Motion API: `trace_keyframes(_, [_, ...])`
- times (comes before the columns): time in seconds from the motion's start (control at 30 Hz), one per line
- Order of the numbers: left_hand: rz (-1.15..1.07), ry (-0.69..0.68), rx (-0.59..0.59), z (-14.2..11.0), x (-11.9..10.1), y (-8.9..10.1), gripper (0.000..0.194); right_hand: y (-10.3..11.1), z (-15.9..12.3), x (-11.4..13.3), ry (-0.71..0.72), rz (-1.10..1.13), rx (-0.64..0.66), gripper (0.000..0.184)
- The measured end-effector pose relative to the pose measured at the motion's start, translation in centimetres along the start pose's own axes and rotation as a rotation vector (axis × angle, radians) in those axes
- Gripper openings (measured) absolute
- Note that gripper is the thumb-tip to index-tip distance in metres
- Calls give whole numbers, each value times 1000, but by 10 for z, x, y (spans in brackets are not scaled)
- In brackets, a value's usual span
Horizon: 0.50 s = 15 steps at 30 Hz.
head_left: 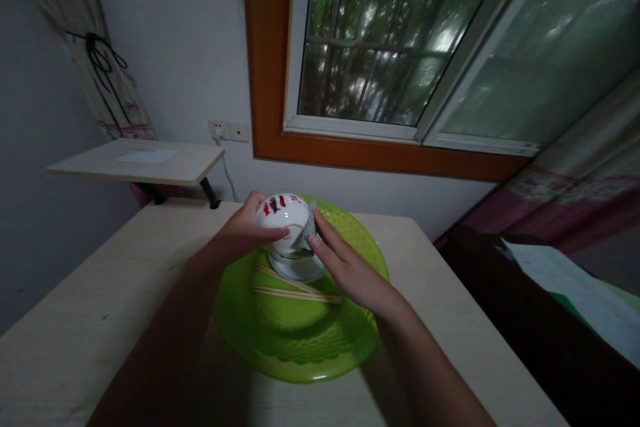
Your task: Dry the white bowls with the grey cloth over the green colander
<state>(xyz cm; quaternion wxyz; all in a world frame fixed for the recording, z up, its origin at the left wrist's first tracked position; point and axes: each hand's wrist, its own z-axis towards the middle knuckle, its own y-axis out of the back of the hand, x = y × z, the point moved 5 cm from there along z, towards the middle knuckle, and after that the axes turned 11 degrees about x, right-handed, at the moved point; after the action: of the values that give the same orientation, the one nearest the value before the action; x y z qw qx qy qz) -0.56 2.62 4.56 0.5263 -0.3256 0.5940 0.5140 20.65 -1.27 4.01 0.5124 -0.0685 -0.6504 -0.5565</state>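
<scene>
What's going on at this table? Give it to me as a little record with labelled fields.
Left hand: holds the white bowl, underside partly showing
Right hand: presses the grey cloth to the bowl's side
In the basin: chopsticks; a white dish, partly hidden by the bowl
Basin: green, on the table
Behind: window, wall shelf or stand unclear

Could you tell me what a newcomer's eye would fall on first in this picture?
Probably the bright green basin on the pale table. Above it, the left hand holds a white bowl while the right hand presses a grey cloth to its side.
</scene>
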Motion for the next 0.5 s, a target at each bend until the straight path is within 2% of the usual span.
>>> trace_keyframes(0.13, [91, -2, 57, -2, -4, -6, 63, -5, 2, 19, 80, -93, -26, 66])
trace_keyframes(0.3, [175, 14, 38, -7, -9, -6, 57, -16, 4, 43, 169, -200, -4, 63])
trace_keyframes(0.4, [204, 1, 26, -7, -11, -4, 59, -20, 2, 32, 127, -110, -40, 65])
trace_keyframes(0.5, [207, 3, 14, -6, -12, -1, 65, -22, -4, 3, -9, 6, -118, 67])
